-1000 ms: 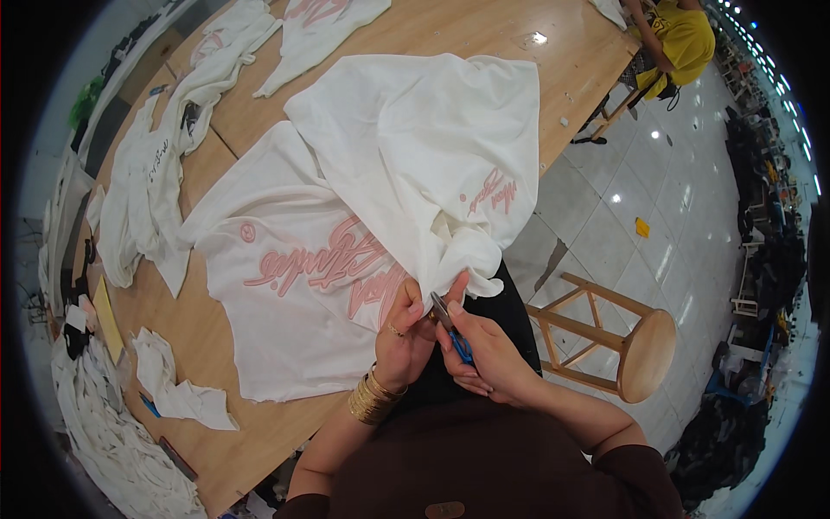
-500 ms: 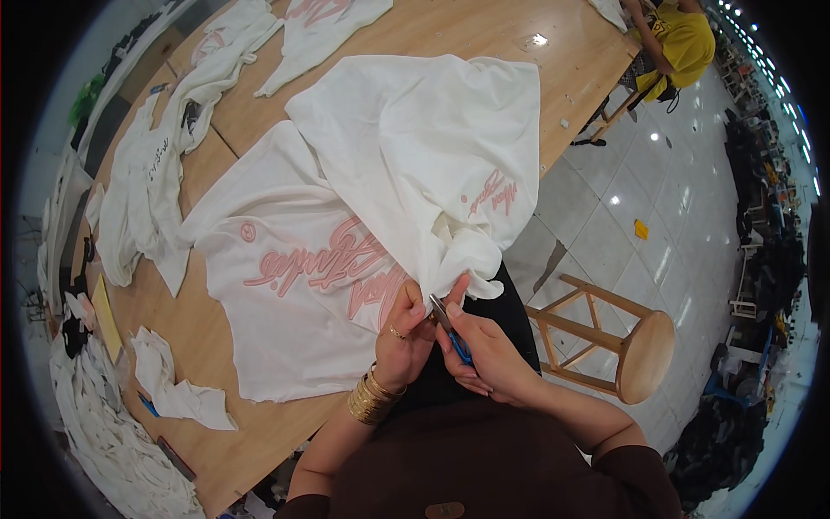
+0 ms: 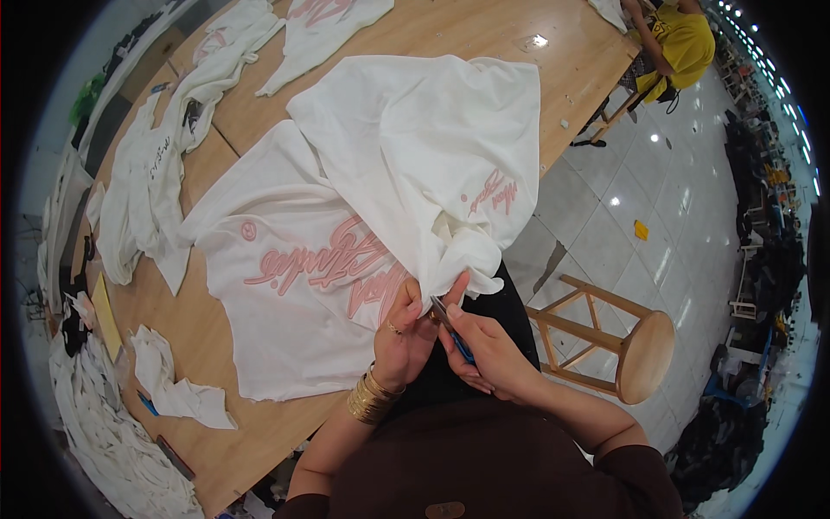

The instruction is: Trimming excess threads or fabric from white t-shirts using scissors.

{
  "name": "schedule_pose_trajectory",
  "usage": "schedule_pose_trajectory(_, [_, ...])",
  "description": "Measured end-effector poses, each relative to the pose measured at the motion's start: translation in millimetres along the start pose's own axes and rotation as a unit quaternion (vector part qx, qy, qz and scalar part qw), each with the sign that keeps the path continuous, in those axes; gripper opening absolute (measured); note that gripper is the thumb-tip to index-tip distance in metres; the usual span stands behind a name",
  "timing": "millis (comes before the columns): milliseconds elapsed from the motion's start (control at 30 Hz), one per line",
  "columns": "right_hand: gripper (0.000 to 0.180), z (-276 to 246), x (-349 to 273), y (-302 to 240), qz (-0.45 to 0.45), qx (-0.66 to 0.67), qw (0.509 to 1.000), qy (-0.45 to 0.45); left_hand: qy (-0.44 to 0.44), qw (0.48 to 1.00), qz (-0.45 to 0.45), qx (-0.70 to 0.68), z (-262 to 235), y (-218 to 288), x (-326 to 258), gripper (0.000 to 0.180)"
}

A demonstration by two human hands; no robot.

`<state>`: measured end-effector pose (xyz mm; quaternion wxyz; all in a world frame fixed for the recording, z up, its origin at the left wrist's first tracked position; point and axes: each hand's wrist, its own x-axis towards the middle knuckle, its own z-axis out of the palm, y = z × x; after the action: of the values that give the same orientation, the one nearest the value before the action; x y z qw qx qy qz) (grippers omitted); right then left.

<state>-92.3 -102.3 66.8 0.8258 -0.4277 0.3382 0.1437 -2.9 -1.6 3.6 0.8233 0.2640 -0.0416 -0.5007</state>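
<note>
A white garment with pink lettering [image 3: 450, 130] spreads over the table, its gathered end hanging at the edge in front of me. My left hand [image 3: 404, 333], with gold bangles at the wrist, pinches the fabric at that end between thumb and fingers. In my right hand [image 3: 486, 350] is a pair of thread snips [image 3: 456, 336] with blue handles. Their metal blades point at the cloth beside my left fingertips; whether they touch it I cannot tell. Beneath lies another white piece [image 3: 285, 337] with large raised pink lettering.
More white garments [image 3: 143, 203] lie along the left of the wooden table [image 3: 259, 450], with a cloth heap [image 3: 121, 441] at the near left. A wooden stool [image 3: 647, 356] stands to my right on the tiled floor. A person in yellow [image 3: 681, 43] sits at the far right.
The snips have tipped slightly in my right hand, so less of their blades and blue handle shows. Both hands stay in nearly the same place at the fabric.
</note>
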Motion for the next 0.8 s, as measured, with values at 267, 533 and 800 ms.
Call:
schedule_pose_trajectory(267, [0.042,0.3,-1.3,-1.2,0.022,0.012,1.0,-0.013,-0.007,0.999,-0.003,-0.052,-0.9,-0.8,-0.2,0.011])
schedule_pose_trajectory(533, [0.042,-0.3,-0.9,0.0,0.012,0.01,1.0,-0.007,-0.003,1.0,0.008,-0.018,1.8,-2.1,0.1,0.013])
schedule_pose_trajectory(800, [0.042,2.0,4.0,4.4,-0.018,-0.001,1.0,0.012,-0.018,1.0,-0.007,-0.009,1.8,1.5,0.9,0.013])
